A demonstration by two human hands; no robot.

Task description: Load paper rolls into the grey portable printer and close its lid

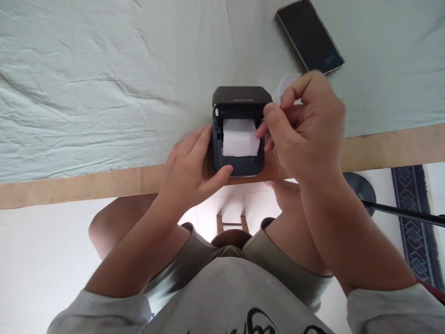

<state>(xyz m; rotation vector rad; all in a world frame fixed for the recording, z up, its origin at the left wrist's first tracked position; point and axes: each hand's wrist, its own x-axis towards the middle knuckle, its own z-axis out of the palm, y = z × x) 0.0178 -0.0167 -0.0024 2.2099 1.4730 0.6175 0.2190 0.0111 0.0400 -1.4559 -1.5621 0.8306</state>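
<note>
A small dark thermal printer sits at the table's front edge with its lid raised. White paper lies in its opening. My left hand grips the printer's left side, fingers along the side and thumb at the front corner. At the right side, my right hand is closed in a pinch beside the lid's corner. Its lower fingers reach the right edge of the paper. Behind that hand a thin whitish piece shows; whether the fingers hold it is hidden.
A black smartphone in a case lies beyond my right hand. A pale green cloth covers the table, whose wooden edge is bare. Below are my legs, a wooden stool, a black stand and a patterned rug.
</note>
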